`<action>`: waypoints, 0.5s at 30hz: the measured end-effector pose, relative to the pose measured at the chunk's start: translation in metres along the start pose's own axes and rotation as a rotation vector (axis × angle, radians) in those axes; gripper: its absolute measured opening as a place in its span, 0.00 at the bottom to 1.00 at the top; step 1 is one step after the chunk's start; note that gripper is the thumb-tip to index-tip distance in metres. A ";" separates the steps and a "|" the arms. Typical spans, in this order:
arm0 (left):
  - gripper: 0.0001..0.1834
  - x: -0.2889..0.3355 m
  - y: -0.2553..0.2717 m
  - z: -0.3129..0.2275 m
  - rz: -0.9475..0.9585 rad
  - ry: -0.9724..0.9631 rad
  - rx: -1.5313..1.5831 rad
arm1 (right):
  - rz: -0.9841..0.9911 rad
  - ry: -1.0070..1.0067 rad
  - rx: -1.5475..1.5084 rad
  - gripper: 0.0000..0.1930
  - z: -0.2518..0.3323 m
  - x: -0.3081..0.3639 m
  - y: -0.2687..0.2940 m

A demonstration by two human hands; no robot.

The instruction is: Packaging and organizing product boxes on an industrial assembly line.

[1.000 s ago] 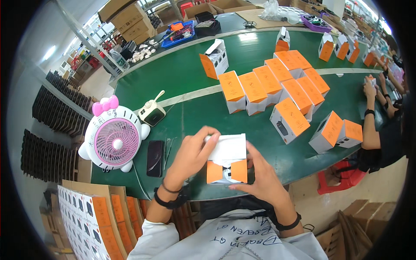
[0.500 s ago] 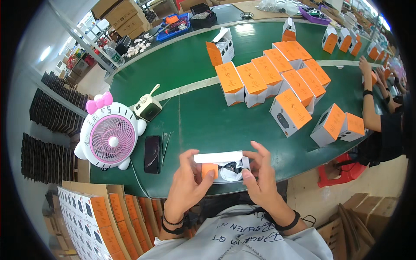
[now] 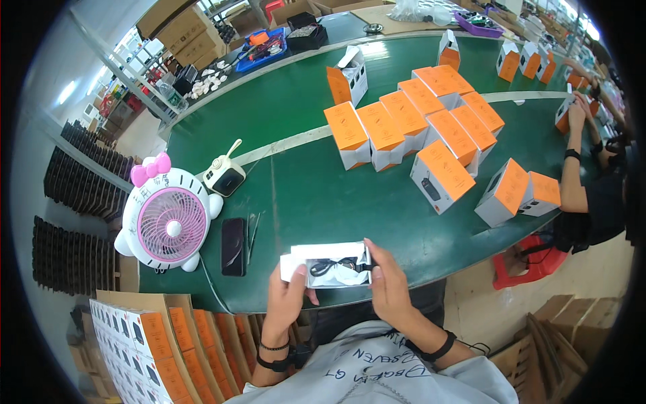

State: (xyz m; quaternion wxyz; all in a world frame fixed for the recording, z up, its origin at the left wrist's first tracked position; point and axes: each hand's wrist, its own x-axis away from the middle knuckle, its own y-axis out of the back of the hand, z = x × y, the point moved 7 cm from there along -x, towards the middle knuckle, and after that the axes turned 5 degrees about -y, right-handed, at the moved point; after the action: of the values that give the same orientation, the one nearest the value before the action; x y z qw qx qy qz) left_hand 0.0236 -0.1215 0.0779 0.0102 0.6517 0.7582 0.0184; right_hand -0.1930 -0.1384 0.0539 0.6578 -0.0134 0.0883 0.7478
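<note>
Open carton (image 3: 330,250), white inside: sitting between both hands at the near edge of the green table (image 3: 269,209), before the wearer's torso; whether it is resting on the tabletop is hard to tell from this angle. Contents: a looped black cable (image 3: 323,268) is lying over white wrapping (image 3: 344,277).

Left hand (image 3: 285,296): grasping the carton's left end, thumb pressing on the white end flap.

Right hand (image 3: 388,283): grasping the right end, fingers lying along its side.

Left of the hands: a black smartphone (image 3: 233,247) is lying flat, two thin tools (image 3: 252,237) are lying just beside it, and a cat-shaped fan (image 3: 173,229) with a pink bow is standing past them. Behind the phone: a cream camera-shaped device (image 3: 224,176) is standing.

Beyond, to the right: orange-topped cartons (image 3: 385,126) are standing in a cluster.
</note>
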 end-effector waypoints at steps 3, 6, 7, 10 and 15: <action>0.20 -0.008 0.008 0.019 -0.068 0.042 0.168 | 0.029 0.112 0.096 0.23 0.017 -0.006 0.002; 0.15 -0.031 0.020 0.009 -0.214 0.080 0.258 | -0.121 0.176 0.180 0.27 0.026 -0.022 0.038; 0.14 -0.044 0.030 0.001 -0.320 0.056 0.263 | -0.251 0.203 0.184 0.30 0.029 -0.031 0.053; 0.14 -0.118 0.056 -0.019 -0.352 -0.125 0.362 | -0.497 0.275 0.544 0.39 0.039 -0.058 0.098; 0.17 -0.294 0.051 -0.018 -0.323 -0.222 0.253 | -0.638 0.190 0.810 0.46 0.022 -0.069 0.129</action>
State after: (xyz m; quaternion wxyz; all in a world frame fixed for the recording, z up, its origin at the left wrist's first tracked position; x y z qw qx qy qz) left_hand 0.1172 -0.4044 0.0959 0.0147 0.5160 0.8431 -0.1504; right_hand -0.3088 -0.2178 0.0992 0.7943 0.1482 0.4214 0.4117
